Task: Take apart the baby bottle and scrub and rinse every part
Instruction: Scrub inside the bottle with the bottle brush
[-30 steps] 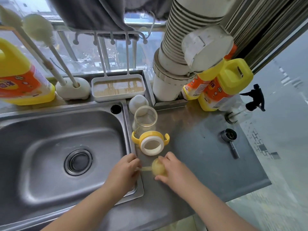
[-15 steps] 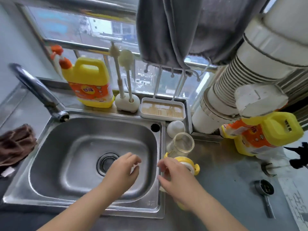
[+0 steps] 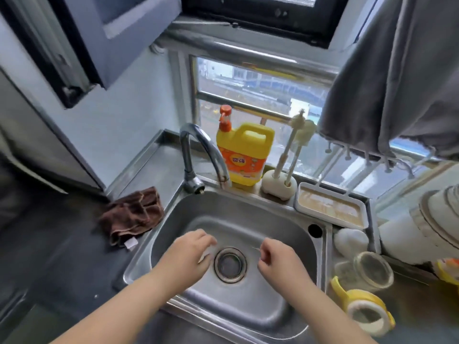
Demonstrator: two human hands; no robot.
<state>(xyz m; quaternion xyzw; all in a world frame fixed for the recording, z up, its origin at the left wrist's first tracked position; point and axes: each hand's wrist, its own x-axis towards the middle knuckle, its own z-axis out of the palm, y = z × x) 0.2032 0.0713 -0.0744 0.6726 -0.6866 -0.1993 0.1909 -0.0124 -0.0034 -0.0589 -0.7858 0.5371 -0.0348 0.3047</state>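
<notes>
The clear glass bottle body (image 3: 373, 271) and yellow handled collar ring (image 3: 365, 310) lie apart right of the steel sink (image 3: 248, 219); scrubbing and rinsing seem undone. The left hand (image 3: 188, 254) hangs relaxed, empty; the right hand (image 3: 278, 259) pinches something thin.

Counts at my sink

I see my two hands, left hand (image 3: 191, 254) and right hand (image 3: 275, 259), one faucet (image 3: 198, 147), one drain (image 3: 230, 264), one yellow detergent jug (image 3: 244, 155), two brushes (image 3: 295, 142) in one holder (image 3: 279, 186), one tray (image 3: 330, 207), one brown cloth (image 3: 133, 216), one clear bottle body (image 3: 372, 271), one yellow collar ring (image 3: 365, 311), and perhaps one white cap (image 3: 350, 240), though it's blurred.
</notes>
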